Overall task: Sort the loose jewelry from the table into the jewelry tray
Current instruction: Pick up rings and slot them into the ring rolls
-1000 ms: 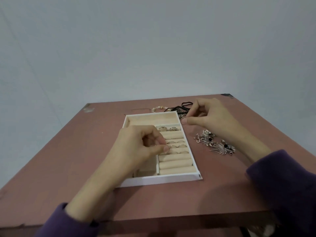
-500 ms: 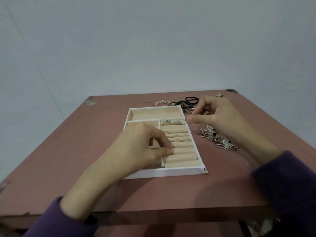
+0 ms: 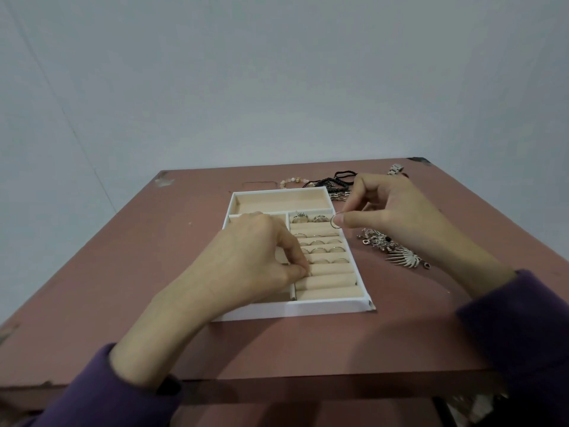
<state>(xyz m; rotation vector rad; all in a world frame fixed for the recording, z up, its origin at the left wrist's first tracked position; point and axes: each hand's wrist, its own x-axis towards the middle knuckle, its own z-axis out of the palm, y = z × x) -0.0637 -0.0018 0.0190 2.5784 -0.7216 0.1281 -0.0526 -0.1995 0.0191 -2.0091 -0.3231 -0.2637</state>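
Note:
A white jewelry tray [image 3: 295,309] with beige lining lies in the middle of the table. Several silver rings sit in its ring rolls [image 3: 320,251]. My right hand [image 3: 388,211] pinches a thin silver ring [image 3: 335,220] between thumb and forefinger, just over the tray's right rim near the top ring row. My left hand [image 3: 252,260] is over the tray's left compartments, its thumb and fingertips pressed together at the ring rolls' left end; whether they hold anything is hidden.
Silver brooches and earrings [image 3: 391,251] lie right of the tray. Black cord bracelets [image 3: 341,180], a beaded bracelet [image 3: 292,180] and a watch band [image 3: 395,169] lie behind it. The tray's long top compartment [image 3: 277,201] holds nothing. The table's near edge is below my wrists.
My right hand has lifted the silver ring from the pile behind the tray and carried it toward the tray's right rim. My left hand stays over the tray.

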